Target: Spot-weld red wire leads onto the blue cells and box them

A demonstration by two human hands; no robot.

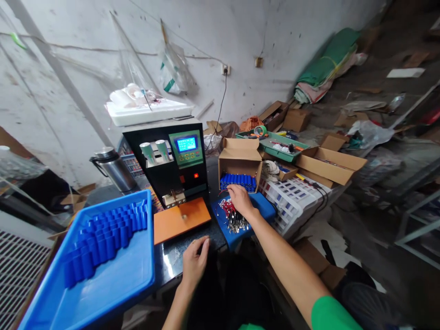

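My right hand (239, 200) is closed in a pinch above a pile of red and black wire leads (235, 216) with metal ends. A thin wire lead (222, 191) shows at its fingertips. The pile lies on a blue pad (263, 206). Just behind that hand, an open cardboard box (240, 158) holds rows of blue cylindrical battery cells (239, 179). My left hand (195, 260) is closed near the dark table's front edge, thumb against the curled fingers, with nothing visible in it. It is nearest the orange board (182, 221) below a black machine (165, 172).
At left, a blue tray (113, 286) holds many upright blue cells (106, 236). A steel jug (113, 169) stands behind it. White foam (151, 112) tops the machine, whose screen is lit. To the right are a white plastic basket (283, 199), a green tray (280, 153) and an open carton (330, 165).
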